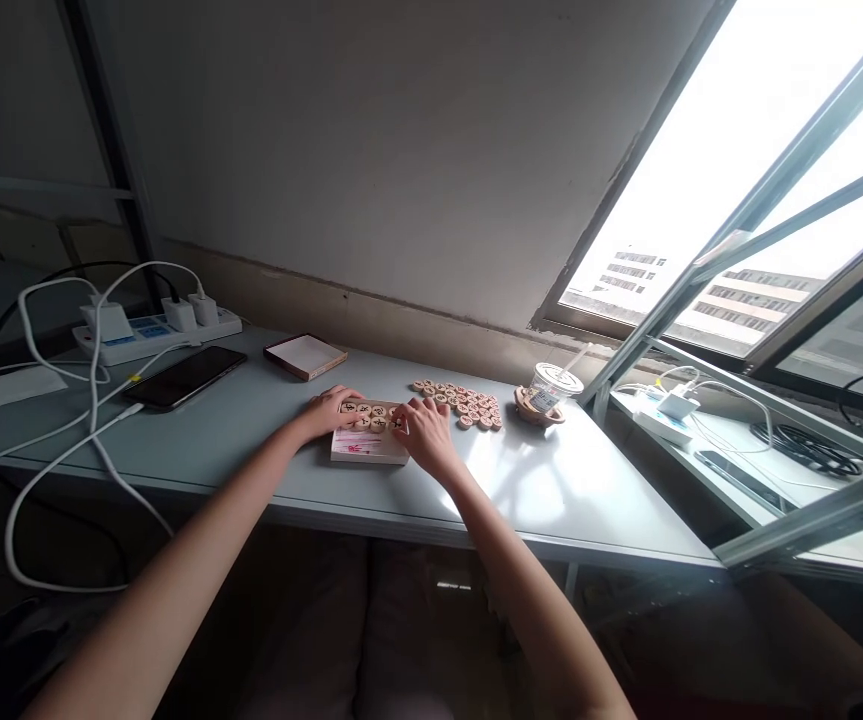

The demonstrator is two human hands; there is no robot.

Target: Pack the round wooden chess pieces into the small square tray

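Note:
A small flat box (367, 447) with pink print lies on the grey table (251, 440) in front of me. Several round wooden pieces (369, 417) with dark characters sit in a row along its far part. My left hand (332, 410) rests at the box's left end, fingers touching the pieces. My right hand (425, 435) lies at the box's right end, fingertips on the pieces there. A loose group of several more wooden pieces (465, 402) lies on the table just right of my hands.
A box lid (305, 355) and a dark phone (185, 377) lie to the left, with a power strip (157, 330) and white cables (93, 400). A lidded plastic cup (551, 385) stands right. A window (738, 200) and a second table with chargers are further right.

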